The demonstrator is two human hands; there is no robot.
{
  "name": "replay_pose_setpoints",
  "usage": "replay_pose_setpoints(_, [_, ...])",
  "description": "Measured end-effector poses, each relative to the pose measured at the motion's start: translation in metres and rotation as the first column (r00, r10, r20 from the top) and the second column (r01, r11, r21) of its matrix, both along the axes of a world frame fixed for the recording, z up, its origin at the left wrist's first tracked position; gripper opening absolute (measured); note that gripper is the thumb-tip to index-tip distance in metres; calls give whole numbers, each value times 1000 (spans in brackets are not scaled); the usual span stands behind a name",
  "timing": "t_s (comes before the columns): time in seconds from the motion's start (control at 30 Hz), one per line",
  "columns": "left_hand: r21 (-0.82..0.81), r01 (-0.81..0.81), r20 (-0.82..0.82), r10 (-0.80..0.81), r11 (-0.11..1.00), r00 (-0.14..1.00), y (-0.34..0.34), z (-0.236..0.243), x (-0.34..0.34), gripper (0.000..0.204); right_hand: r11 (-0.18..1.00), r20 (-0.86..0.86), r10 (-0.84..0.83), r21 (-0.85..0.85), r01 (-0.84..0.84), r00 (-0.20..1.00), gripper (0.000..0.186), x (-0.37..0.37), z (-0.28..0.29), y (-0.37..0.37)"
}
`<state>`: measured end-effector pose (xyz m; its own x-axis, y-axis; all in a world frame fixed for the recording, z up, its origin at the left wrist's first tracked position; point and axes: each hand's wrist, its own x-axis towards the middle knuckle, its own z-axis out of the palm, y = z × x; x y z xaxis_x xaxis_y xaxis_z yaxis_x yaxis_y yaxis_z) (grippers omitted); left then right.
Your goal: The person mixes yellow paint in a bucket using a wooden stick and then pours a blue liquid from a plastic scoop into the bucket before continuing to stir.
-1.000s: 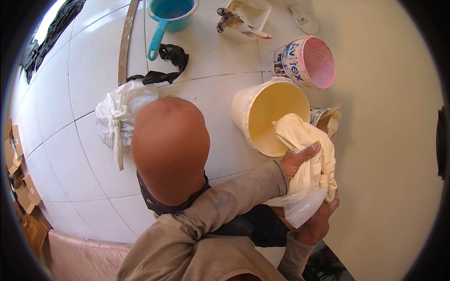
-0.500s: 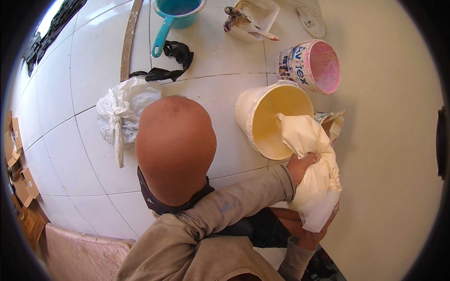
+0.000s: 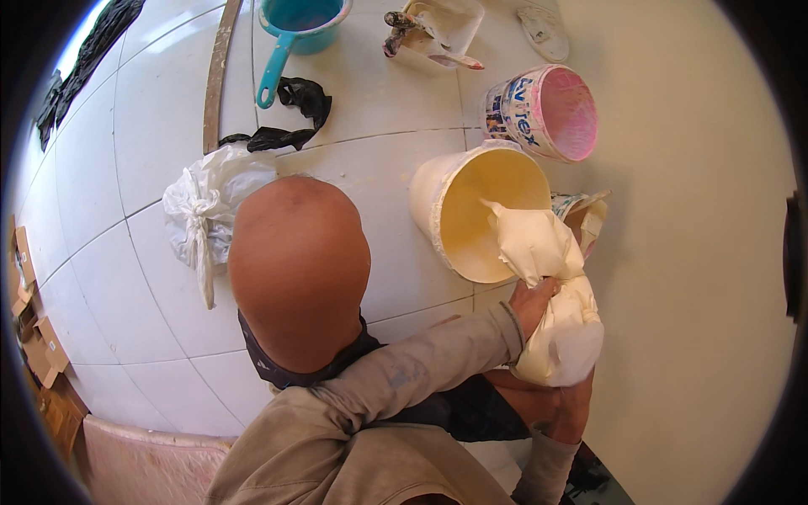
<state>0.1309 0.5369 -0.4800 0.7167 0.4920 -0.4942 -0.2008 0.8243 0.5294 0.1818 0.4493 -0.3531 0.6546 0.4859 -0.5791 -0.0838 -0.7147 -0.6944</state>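
My left hand (image 3: 532,307) is wrapped round the middle of a plump cream-filled plastic bag (image 3: 547,242), its fingers partly sunk into the folds. My right hand (image 3: 574,389) is under the bag's lower, translucent end, mostly hidden by it. The narrow top of the bag tips into the mouth of a large cream bucket (image 3: 454,227), whose inside is coated pale yellow. A smaller, stained container (image 3: 589,215) sits behind the bag, beside that bucket. My bare knee (image 3: 299,252) is to the left of my hands.
A pink-stained bucket (image 3: 526,114), turquoise dipper (image 3: 299,38), paint tray (image 3: 442,34) with tools, wooden strip (image 3: 217,80), black plastic (image 3: 299,118) and knotted white bag (image 3: 198,210) lie on the tiled floor (image 3: 143,295). A cream wall (image 3: 699,252) borders the right, cardboard (image 3: 38,345) the far left.
The bag's lower end has lifted and folded shorter, with my right hand rising beneath it since half a second ago. My left hand has moved a little lower than a second ago, still gripping.
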Motion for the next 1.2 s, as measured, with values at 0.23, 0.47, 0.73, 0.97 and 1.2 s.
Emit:
replay_pose_setpoints(0.23, [-569, 8, 73, 40, 822, 997, 39, 39, -20, 38, 984, -20, -155, 82, 157, 988, 77, 4, -6, -14])
replay_pose_setpoints(0.47, [-729, 120, 466, 359, 674, 809, 50, 30, -22, 55, 966, -41, -207, 147, 211, 977, 75, 7, -8, -12])
replay_pose_setpoints(0.73, [-835, 210, 533, 657, 508, 534, 65, 12, -22, 70, 952, -65, -246, 170, 253, 967, 72, 9, -15, -14])
replay_pose_setpoints(0.97, [-851, 186, 478, 578, 490, 661, 64, -9, -17, 69, 940, -113, -286, 159, 301, 952, 70, 1, -21, -33])
replay_pose_setpoints(1.2, [-799, 343, 586, 509, 494, 631, 63, -10, -14, 56, 994, 108, -98, -45, 103, 989, 66, -3, -19, -31])
